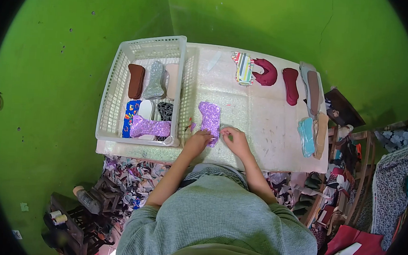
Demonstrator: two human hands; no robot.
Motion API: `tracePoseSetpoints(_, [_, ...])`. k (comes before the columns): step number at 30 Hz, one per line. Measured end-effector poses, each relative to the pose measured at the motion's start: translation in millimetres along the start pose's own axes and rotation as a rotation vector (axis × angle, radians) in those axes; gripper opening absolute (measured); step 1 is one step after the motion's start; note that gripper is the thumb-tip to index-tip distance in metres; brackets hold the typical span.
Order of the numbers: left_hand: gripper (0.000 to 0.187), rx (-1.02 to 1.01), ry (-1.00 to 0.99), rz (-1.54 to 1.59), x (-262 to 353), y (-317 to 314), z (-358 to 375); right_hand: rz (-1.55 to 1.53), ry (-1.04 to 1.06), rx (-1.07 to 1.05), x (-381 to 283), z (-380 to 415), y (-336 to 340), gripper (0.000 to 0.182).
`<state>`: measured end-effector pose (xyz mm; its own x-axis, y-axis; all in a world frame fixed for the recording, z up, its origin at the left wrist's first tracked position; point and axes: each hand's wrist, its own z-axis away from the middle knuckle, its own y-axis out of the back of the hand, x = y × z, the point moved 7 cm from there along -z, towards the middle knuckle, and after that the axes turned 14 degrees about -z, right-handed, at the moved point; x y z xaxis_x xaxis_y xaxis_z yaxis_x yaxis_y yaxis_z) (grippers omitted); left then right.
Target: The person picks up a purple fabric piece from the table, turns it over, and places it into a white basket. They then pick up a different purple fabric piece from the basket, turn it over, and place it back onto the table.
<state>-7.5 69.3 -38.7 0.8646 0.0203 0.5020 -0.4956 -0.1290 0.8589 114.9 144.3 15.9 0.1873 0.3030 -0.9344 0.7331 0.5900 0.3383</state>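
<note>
A purple glittery cut piece [210, 116], waisted like a shoe-upper shape, lies on the table in front of me. My left hand [201, 141] is closed at its lower left edge, fingertips on the material. Just right of the piece, my right hand [235, 141] has its thumb and fingers curled together in a pinch; whatever is between them is too small to make out. Small purple and red scraps [191, 126] lie left of the piece. Another purple glittery stack [150, 128] rests in the white plastic basket [182, 86] at the left.
The basket also holds brown [136, 81], silver [155, 80] and other cut stacks. Along the white table's [269, 136] back and right sit a striped stack [244, 69], maroon pieces [289, 86] and turquoise pieces [306, 136]. Fabric scraps [140, 177] cover the floor.
</note>
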Motion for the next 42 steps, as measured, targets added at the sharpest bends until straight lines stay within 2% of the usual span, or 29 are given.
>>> tracePoseSetpoints(4, [0.018,0.052,-0.015,-0.016,-1,-1,3,-0.039,-0.001,0.007,-2,-1,-3,0.012])
tracePoseSetpoints(7, [0.018,0.103,0.011,0.035,-2,3,5,-0.072,-0.075,0.057,-1,1,0,0.015])
tracePoseSetpoints(9, [0.019,0.221,0.046,0.01,1,16,9,-0.056,-0.24,0.024,20,4,-4,0.02])
tracePoseSetpoints(13, [0.022,0.273,0.003,-0.152,14,31,9,-0.107,-0.399,-0.077,52,6,-21,0.027])
tracePoseSetpoints(15, [0.022,0.352,-0.078,-0.207,23,39,8,-0.433,-0.635,-0.133,65,11,-39,0.033])
tracePoseSetpoints(16, [0.022,0.352,-0.077,-0.207,26,41,9,-0.432,-0.635,-0.134,62,10,-42,0.033])
tracePoseSetpoints(18, [0.021,0.343,-0.141,-0.276,37,44,9,-0.687,-0.708,-0.132,58,10,-51,0.032])
tracePoseSetpoints(19, [0.021,0.343,-0.14,-0.277,38,43,8,-0.687,-0.707,-0.133,61,10,-52,0.032])
tracePoseSetpoints(22, [0.017,0.395,-0.171,-0.112,41,47,8,-0.664,-0.592,-0.099,65,2,-48,0.029])
tracePoseSetpoints(24, [0.018,0.397,0.048,0.017,28,49,8,-0.642,-0.561,-0.061,65,-2,-44,0.027])
tracePoseSetpoints(25, [0.018,0.397,0.048,0.017,28,49,7,-0.643,-0.561,-0.061,62,-3,-42,0.027])
tracePoseSetpoints(27, [0.023,0.234,0.412,0.389,0,28,6,-0.635,-0.592,-0.102,56,-2,-40,0.027])
tracePoseSetpoints(28, [0.023,0.235,0.411,0.389,-3,22,5,-0.634,-0.591,-0.101,53,-2,-38,0.027])
tracePoseSetpoints(30, [0.027,0.243,0.584,0.809,-21,-5,7,-0.606,-0.578,-0.133,45,0,-36,0.026])
tracePoseSetpoints(31, [0.027,0.242,0.584,0.809,-25,-10,6,-0.606,-0.578,-0.133,40,2,-33,0.026])
tracePoseSetpoints(33, [0.022,0.111,0.603,1.13,-23,-21,-1,-0.609,-0.641,-0.212,36,7,-35,0.029])
tracePoseSetpoints(36, [0.019,0.043,0.618,1.242,-5,-4,-7,-0.623,-0.624,-0.228,38,13,-32,0.028])
tracePoseSetpoints(42, [0.017,0.088,0.561,1.317,9,23,-22,-0.599,-0.601,-0.326,32,21,-21,0.026])
